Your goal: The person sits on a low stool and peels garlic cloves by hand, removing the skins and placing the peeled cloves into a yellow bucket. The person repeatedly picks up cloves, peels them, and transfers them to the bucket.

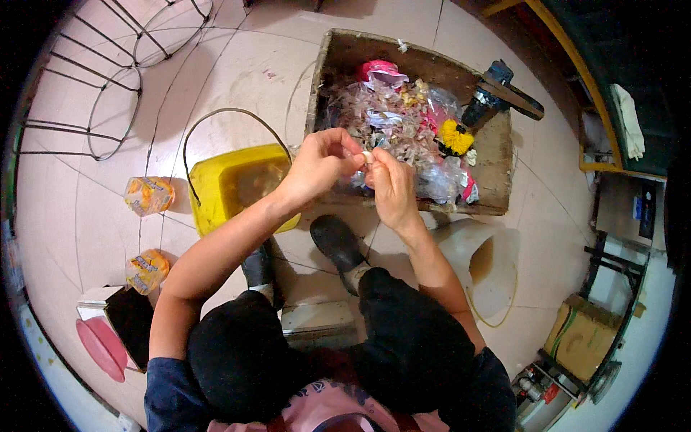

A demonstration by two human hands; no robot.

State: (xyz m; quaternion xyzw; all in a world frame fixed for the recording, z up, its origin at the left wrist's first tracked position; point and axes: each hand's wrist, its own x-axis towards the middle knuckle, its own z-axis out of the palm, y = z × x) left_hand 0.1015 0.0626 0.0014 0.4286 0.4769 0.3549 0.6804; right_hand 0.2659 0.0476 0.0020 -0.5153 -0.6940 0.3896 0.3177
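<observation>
In front of me, both hands meet over the near edge of a wooden box [497,158]. My left hand [324,158] pinches a small whitish piece [368,156] that looks like a garlic clove, between thumb and fingertips. My right hand [392,187] closes on the same piece from the other side, thumb and fingers pressed together. Thin pinkish papery scraps [367,115] and crumpled clear plastic fill much of the box below. Left of my hands stands a yellow bucket [209,176] with a raised handle; my left forearm partly covers its murky contents.
A dark drill-like tool [497,90] rests across the box's right side, beside a yellow brush [455,137]. A whitish translucent bucket [497,281] is by my right forearm. Two orange-patterned plastic containers [149,196], a pink basin [102,348] and a wire rack [86,93] are at left.
</observation>
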